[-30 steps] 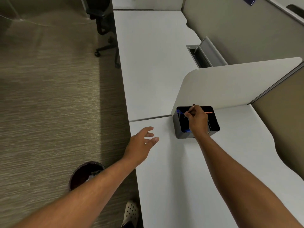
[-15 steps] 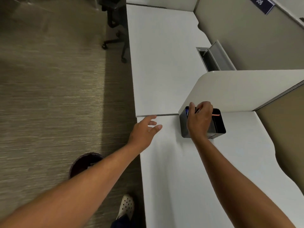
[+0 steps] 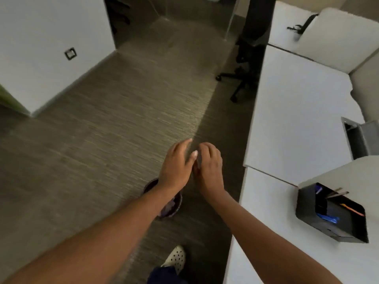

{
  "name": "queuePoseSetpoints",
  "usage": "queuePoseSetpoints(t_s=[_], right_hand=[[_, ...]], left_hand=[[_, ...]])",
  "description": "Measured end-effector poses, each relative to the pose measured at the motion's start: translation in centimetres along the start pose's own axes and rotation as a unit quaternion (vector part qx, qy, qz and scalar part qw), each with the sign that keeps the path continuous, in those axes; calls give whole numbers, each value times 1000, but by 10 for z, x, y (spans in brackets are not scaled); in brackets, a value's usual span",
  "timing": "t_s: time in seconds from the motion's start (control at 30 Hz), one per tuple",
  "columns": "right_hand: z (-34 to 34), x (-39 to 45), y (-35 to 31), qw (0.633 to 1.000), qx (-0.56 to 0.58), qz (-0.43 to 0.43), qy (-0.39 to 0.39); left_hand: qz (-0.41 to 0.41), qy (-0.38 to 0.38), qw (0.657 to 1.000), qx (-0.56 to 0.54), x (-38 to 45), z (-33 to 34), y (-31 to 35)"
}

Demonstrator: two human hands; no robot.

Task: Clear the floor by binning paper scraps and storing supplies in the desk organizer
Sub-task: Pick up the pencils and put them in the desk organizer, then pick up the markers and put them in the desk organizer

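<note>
With both the left hand (image 3: 176, 165) and right hand (image 3: 209, 167) spread and empty, the floor (image 3: 114, 140) (no scraps seen) should next be scanned.

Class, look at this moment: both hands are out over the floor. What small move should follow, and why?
Probably sweep the gaze across the floor for leftovers: both the left hand and right hand look empty, no scraps show on the visible floor, and supplies already sit in the desk organizer.
</note>
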State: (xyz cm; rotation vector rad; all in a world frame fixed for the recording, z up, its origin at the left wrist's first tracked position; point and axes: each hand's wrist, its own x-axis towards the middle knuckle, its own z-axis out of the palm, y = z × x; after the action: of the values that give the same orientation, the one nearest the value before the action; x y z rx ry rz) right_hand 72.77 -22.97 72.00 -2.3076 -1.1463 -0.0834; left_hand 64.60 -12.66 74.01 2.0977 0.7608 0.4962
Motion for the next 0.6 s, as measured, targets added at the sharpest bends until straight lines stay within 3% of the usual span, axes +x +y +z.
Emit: queuePoseSetpoints(t_s=[0.17, 0.33, 0.6], right_hand=[[70, 26, -138, 990, -8, -104, -99], [134, 0, -273, 971, 8, -182, -152], [208, -92, -435, 922, 9, -310, -233]], left_hand=[[-64, 120, 990, 36, -44, -137, -96], [-121, 224, 961, 105, -130, -254, -192], [-220, 289, 911, 193, -296, -386, -293]])
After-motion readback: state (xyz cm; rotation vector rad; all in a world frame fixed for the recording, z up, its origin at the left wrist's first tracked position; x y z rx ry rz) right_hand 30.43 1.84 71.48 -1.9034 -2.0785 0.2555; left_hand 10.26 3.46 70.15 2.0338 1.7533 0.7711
